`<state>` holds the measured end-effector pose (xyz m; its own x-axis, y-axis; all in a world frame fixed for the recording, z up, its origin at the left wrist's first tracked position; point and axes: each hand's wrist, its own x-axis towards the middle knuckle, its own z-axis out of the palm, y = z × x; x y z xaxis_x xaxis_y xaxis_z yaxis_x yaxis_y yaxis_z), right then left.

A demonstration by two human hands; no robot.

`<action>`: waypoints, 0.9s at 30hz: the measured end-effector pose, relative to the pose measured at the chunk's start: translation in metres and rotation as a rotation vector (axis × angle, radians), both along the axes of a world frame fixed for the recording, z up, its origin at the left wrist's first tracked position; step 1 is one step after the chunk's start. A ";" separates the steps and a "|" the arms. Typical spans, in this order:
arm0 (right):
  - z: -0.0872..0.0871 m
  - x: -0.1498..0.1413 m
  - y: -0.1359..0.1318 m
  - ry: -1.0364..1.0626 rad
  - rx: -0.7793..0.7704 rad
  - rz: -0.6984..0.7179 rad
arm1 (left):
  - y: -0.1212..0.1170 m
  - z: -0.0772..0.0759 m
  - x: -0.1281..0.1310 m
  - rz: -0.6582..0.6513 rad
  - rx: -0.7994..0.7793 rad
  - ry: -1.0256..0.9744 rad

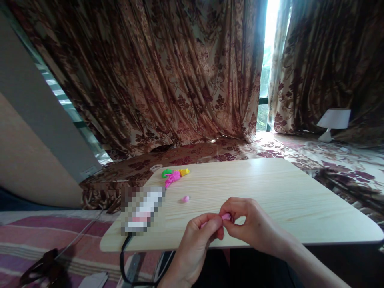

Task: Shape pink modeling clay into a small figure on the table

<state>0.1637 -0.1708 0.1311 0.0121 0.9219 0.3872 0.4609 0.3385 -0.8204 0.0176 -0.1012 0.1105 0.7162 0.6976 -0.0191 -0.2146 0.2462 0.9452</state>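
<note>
Both hands meet over the near edge of the light wooden table. My left hand is closed around a small light-pink piece that looks like modelling clay. Thumb and fingers of my right hand pinch the end of the same piece that sticks out. Most of it is hidden in the left fingers. A small pale-pink lump lies on the table beyond the left hand. Farther back sit a green curved piece, a bright-pink textured piece and a yellow piece, close together.
A blurred-out rectangular object lies at the table's left side, with a black cable hanging over the edge. Behind the table is a ledge with patterned cloth, a white lamp and long curtains. A striped bedcover is at left.
</note>
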 end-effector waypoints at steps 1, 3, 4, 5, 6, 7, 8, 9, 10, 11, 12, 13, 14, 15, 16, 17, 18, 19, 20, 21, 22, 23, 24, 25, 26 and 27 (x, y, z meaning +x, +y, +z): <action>-0.002 -0.002 0.002 0.124 -0.049 0.049 | 0.000 0.001 -0.001 -0.022 -0.035 -0.029; -0.007 -0.005 0.005 0.387 -0.143 0.155 | -0.002 0.003 -0.003 -0.075 -0.129 -0.084; -0.010 -0.007 0.006 0.497 -0.177 0.193 | -0.003 0.004 -0.004 -0.091 -0.189 -0.106; -0.012 -0.008 0.007 0.580 -0.200 0.212 | -0.004 0.004 -0.005 -0.096 -0.255 -0.124; -0.013 -0.009 0.009 0.634 -0.213 0.216 | -0.005 0.004 -0.006 -0.086 -0.322 -0.137; -0.014 -0.010 0.010 0.663 -0.223 0.212 | -0.005 0.003 -0.006 -0.060 -0.383 -0.143; -0.015 -0.011 0.012 0.673 -0.231 0.203 | -0.005 0.001 -0.007 -0.021 -0.433 -0.142; -0.016 -0.012 0.014 0.668 -0.237 0.193 | -0.004 -0.001 -0.009 0.017 -0.468 -0.134; -0.016 -0.013 0.016 0.654 -0.238 0.184 | -0.003 -0.004 -0.010 0.054 -0.487 -0.129; -0.016 -0.014 0.018 0.635 -0.235 0.176 | -0.001 -0.006 -0.011 0.086 -0.496 -0.127; -0.017 -0.015 0.021 0.614 -0.229 0.172 | 0.002 -0.008 -0.013 0.113 -0.499 -0.133; -0.018 -0.016 0.024 0.593 -0.222 0.171 | 0.005 -0.011 -0.015 0.134 -0.500 -0.147; -0.019 -0.017 0.027 0.573 -0.217 0.173 | 0.008 -0.012 -0.017 0.157 -0.502 -0.165; -0.020 -0.017 0.030 0.554 -0.214 0.171 | 0.010 -0.013 -0.019 0.182 -0.503 -0.181; -0.021 -0.018 0.034 0.533 -0.214 0.166 | 0.012 -0.014 -0.021 0.204 -0.491 -0.191; -0.023 -0.018 0.037 0.514 -0.216 0.159 | 0.014 -0.014 -0.023 0.223 -0.459 -0.192; -0.024 -0.019 0.041 0.494 -0.215 0.151 | 0.016 -0.015 -0.025 0.235 -0.404 -0.183; -0.024 -0.019 0.044 0.472 -0.209 0.141 | 0.017 -0.015 -0.027 0.237 -0.332 -0.165; -0.024 -0.020 0.046 0.445 -0.198 0.131 | 0.018 -0.015 -0.028 0.230 -0.252 -0.141; -0.024 -0.021 0.049 0.408 -0.185 0.119 | 0.019 -0.016 -0.029 0.221 -0.176 -0.114; -0.023 -0.021 0.050 0.358 -0.172 0.110 | 0.020 -0.017 -0.030 0.214 -0.116 -0.088; -0.022 -0.022 0.051 0.296 -0.156 0.102 | 0.021 -0.018 -0.031 0.211 -0.078 -0.068; -0.021 -0.022 0.052 0.232 -0.138 0.092 | 0.022 -0.020 -0.031 0.211 -0.056 -0.055; -0.020 -0.023 0.053 0.178 -0.119 0.078 | 0.023 -0.021 -0.031 0.214 -0.041 -0.047; -0.020 -0.023 0.054 0.145 -0.113 0.067 | 0.024 -0.021 -0.031 0.218 -0.030 -0.041; -0.019 -0.023 0.054 0.138 -0.123 0.059 | 0.024 -0.021 -0.031 0.224 -0.019 -0.035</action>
<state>0.1408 -0.1164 0.1119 0.0017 0.9629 0.2697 0.3238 0.2547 -0.9112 -0.0135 -0.0769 0.0891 0.5442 0.8388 -0.0115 -0.2983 0.2063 0.9319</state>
